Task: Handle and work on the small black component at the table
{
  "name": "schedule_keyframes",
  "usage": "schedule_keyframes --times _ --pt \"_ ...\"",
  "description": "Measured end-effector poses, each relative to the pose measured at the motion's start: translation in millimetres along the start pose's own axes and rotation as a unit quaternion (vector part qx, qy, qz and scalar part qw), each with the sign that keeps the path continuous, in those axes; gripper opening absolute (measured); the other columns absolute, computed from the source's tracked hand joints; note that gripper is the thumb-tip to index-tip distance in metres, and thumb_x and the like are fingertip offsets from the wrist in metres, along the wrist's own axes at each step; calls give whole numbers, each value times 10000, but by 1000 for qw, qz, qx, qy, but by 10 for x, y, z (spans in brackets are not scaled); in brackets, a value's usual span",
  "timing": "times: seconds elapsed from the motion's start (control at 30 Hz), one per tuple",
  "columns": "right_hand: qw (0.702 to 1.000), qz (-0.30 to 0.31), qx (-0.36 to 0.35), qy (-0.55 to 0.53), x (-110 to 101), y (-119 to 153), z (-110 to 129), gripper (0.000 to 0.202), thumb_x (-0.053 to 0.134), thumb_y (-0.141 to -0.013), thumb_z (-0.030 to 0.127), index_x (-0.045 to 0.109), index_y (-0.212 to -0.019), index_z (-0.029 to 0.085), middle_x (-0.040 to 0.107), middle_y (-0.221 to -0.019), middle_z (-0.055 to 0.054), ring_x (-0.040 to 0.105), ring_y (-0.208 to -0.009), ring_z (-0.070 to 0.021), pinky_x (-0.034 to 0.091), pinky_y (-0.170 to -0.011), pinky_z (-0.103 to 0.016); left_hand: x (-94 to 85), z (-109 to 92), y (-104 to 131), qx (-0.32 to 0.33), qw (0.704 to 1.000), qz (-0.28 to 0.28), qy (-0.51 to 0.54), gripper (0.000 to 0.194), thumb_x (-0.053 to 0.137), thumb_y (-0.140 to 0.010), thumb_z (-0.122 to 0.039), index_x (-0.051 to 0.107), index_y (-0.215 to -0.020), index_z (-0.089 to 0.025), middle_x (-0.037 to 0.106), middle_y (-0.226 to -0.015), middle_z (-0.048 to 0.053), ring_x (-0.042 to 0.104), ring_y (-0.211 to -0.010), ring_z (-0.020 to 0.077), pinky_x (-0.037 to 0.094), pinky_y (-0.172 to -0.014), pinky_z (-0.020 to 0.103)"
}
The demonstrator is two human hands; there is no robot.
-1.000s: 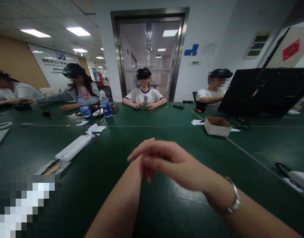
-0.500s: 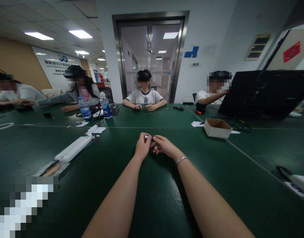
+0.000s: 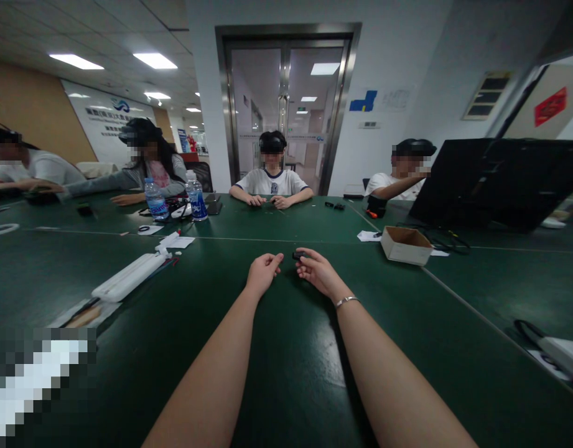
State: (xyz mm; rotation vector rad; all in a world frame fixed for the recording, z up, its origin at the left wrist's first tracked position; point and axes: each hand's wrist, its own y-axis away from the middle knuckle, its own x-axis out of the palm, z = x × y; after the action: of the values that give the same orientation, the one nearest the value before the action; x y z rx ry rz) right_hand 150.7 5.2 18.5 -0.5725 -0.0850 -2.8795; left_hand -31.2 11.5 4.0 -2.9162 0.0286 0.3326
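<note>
My right hand (image 3: 320, 274), with a silver bracelet (image 3: 346, 300) at its wrist, pinches a small black block-like piece (image 3: 297, 255) between thumb and fingers. Just to its left and apart from it, my left hand (image 3: 264, 274) is closed, thumb pressed against the fingers. Whatever may be in that pinch is too small or hidden to make out. Both hands are over the green table (image 3: 286, 348), with the forearms reaching forward from the near edge.
At right stand an open cardboard box (image 3: 406, 252) and a large black monitor (image 3: 491, 180). On the left lie a long white package (image 3: 127, 277) and papers, with two water bottles (image 3: 196, 199) behind. Several people in headsets sit around; one (image 3: 272, 177) is directly across.
My hands have drawn apart, the left one moving left and the right one slightly right. The black piece now shows in my right hand; the silvery bit seen at my left fingers no longer shows.
</note>
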Motion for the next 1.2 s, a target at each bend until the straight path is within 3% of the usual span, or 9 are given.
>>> schedule_keyframes --times 0.2,0.47,1.0,1.2 --pt "1000 17 14 15 13 -14 -11 319 658 -798 81 638 -1103 174 663 -767 -40 626 -590 -104 537 -555 -189 20 -6 -34 -17 999 -14 27 339 557 -822 -439 669 -949 -146 664 -785 62 571 -648 132 401 -505 203" --pt "999 28 14 15 3 -32 -32 265 670 -817 105 654 -1076 160 664 -744 -40 621 -579 -100 539 -549 -186 56 -56 3 -13 999 -8 42 298 621 -795 -376 638 -982 -145 702 -850 82 645 -751 170 455 -549 219" --pt "999 14 8 31 20 -39 -46 260 689 -786 60 565 -996 152 687 -815 -61 650 -579 -113 556 -570 -202 43 -98 16 -16 999 6 49 219 603 -831 -338 634 -919 -140 720 -856 86 668 -724 164 467 -589 235" --pt "998 33 1 47 -18 -59 -78 336 757 -733 83 574 -1001 169 648 -735 -15 644 -598 -120 537 -559 -201 52 -11 -21 -17 998 -5 66 328 656 -776 -457 637 -870 -144 714 -790 85 664 -686 176 438 -552 236"
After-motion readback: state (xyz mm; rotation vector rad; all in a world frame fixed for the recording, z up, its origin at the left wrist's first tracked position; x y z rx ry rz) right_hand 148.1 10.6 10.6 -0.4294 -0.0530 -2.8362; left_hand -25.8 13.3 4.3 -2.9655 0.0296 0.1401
